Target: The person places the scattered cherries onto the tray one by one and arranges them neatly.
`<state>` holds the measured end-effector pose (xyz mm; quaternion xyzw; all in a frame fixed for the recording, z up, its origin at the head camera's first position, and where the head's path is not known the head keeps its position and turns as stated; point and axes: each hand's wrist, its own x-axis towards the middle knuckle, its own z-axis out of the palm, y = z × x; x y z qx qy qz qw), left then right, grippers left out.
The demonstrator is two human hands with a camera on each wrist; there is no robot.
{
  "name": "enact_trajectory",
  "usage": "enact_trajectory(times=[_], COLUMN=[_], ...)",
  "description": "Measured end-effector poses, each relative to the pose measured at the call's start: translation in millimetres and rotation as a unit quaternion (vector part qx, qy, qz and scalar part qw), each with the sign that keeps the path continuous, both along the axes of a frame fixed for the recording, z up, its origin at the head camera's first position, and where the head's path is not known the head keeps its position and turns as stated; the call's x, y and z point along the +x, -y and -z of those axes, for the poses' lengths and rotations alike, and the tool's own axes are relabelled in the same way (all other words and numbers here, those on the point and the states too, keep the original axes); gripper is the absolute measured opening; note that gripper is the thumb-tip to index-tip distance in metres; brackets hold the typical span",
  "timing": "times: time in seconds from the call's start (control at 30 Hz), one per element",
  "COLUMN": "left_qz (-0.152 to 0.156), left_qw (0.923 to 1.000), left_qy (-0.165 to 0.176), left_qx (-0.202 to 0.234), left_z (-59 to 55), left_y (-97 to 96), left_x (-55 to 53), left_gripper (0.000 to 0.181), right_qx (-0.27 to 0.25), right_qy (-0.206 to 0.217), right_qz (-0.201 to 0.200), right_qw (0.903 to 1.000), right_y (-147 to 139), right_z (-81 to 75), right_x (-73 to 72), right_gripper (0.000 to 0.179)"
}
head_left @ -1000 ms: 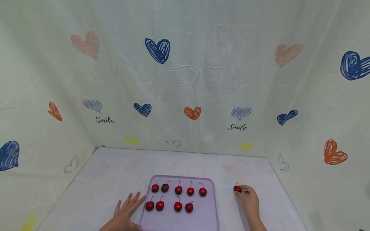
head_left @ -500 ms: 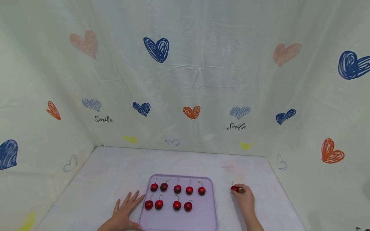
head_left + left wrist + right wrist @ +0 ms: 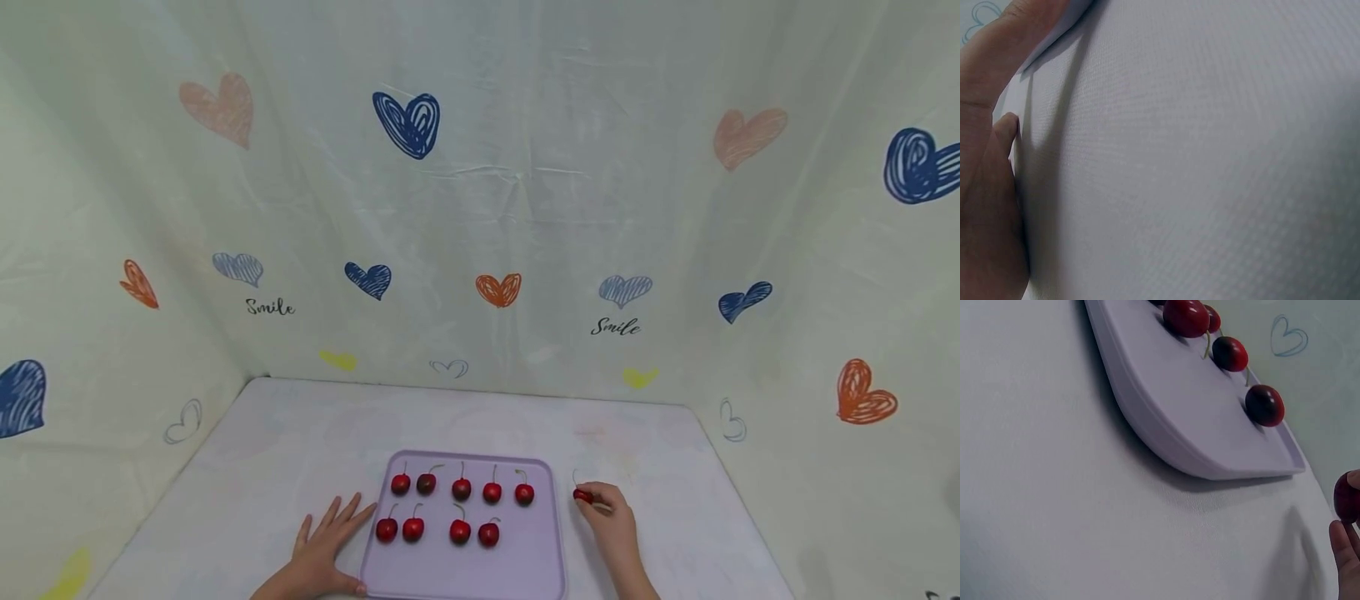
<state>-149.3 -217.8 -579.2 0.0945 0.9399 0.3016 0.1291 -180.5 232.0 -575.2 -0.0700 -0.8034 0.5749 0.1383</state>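
Observation:
A lilac tray [image 3: 517,575] lies on the white table and bears several red cherries with stems, in two rows. The back row ends on the right with a dark red cherry [image 3: 524,494]; the front row ends with another cherry [image 3: 489,534], with bare tray to its right. My left hand [image 3: 322,554] rests at the tray's left edge, fingers spread and touching its rim. Right of the tray, my right hand [image 3: 611,521] pinches a single cherry [image 3: 582,496] between thumb and fingers, its stem pointing up. In the right wrist view, that cherry [image 3: 1346,499] shows at the right edge.
The white table [image 3: 322,425] extends around the tray on all sides in view. Behind it and along both sides hangs a pale curtain [image 3: 525,208] printed with hearts and the word "Smile".
My right hand has moved left toward the tray, carrying the pinched cherry. The left hand and the cherries on the tray keep their places.

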Motion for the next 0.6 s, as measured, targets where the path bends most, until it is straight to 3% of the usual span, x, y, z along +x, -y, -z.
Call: enact_trajectory(times=[0.13,0.33,0.47,0.6], left_qz=[0.0,0.003,0.005,0.005], left_qw=[1.0,1.0,1.0,1.0], left_qy=[0.0,0.001,-0.002,-0.003], left_qx=[-0.007,0.007,0.007,0.003], left_z=[0.7,0.8,1.4,2.1], left_y=[0.1,0.9,1.6,1.8], left_x=[-0.3,0.1,0.3,0.7], left_gripper=[0.115,0.115,0.115,0.115], right_qx=[-0.03,-0.069,-0.082,-0.1], right_qy=[-0.048,-0.108,-0.091,-0.042], right_qz=[-0.037,-0.103,-0.111,-0.105], right_qw=[0.9977,0.9864,0.9862,0.9886], right_y=[12,28,36,41], right_z=[1.0,3.0,1.6,-1.4], right_x=[5.4,15.2,19.6,23.6], right_gripper=[0.015,0.013,0.014,0.015])
